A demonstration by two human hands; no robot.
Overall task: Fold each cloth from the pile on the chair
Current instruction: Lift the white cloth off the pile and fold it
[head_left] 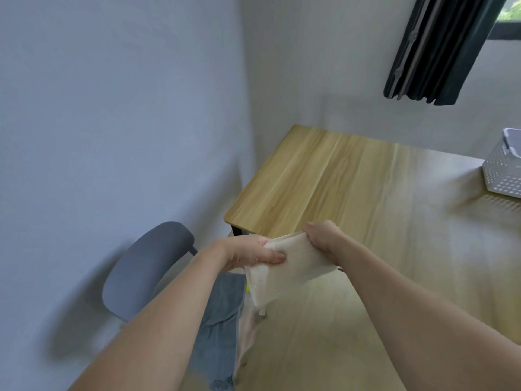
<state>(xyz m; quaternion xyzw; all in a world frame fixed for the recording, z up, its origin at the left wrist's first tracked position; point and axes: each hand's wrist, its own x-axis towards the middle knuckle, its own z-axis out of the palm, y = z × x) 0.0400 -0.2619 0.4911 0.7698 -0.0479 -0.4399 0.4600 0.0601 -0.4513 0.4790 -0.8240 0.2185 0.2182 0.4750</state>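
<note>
A small cream cloth (290, 266) hangs between my two hands above the near left edge of the wooden table (324, 176). My left hand (248, 253) pinches its upper left corner, thumb on top. My right hand (324, 238) grips the upper right corner. The cloth looks partly folded, and its lower end droops with a small tag showing. Below my left forearm, the grey chair (146, 263) carries a pile with a blue cloth (222, 320) and a pale pinkish cloth (246, 331) beside it.
A white perforated basket (504, 170) stands on the table at the far right. Walls close in on the left and behind the table. A dark curtain (439, 49) hangs by a window at the top right.
</note>
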